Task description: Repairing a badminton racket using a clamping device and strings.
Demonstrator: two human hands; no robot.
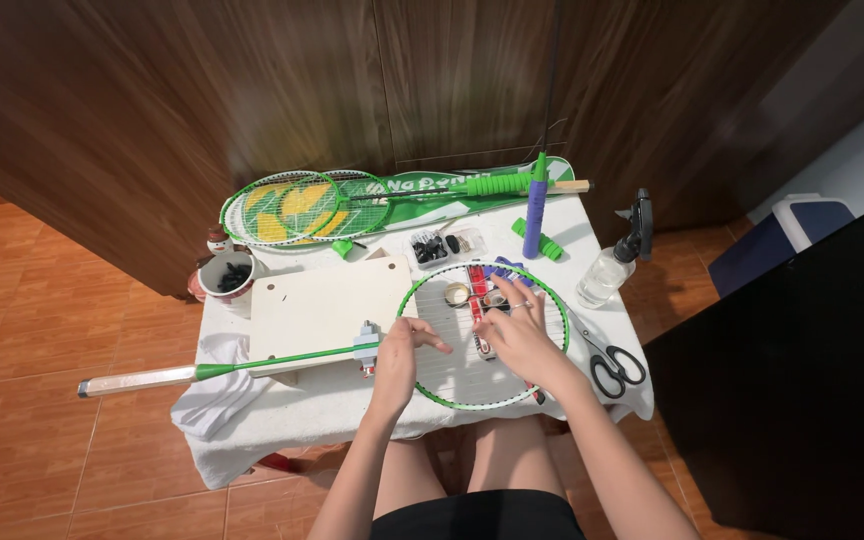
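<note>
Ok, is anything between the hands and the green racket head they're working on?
Nothing visible. Both the left hand and right hand already rest on the strings of the green racket head, which lies flat on the table.

Scissors (614, 362) lie right of the racket head (482, 335), spray bottle (607, 272) behind them.

Beyond my grip stands a dark wooden cabinet wall (372, 90). Terracotta floor tiles (42, 300) spread to my left, and a black cabinet (812, 380) stands right of it.

Glossy green racket frame (422, 384), white cloth (252, 420), pale matt wooden board (312, 305).
</note>
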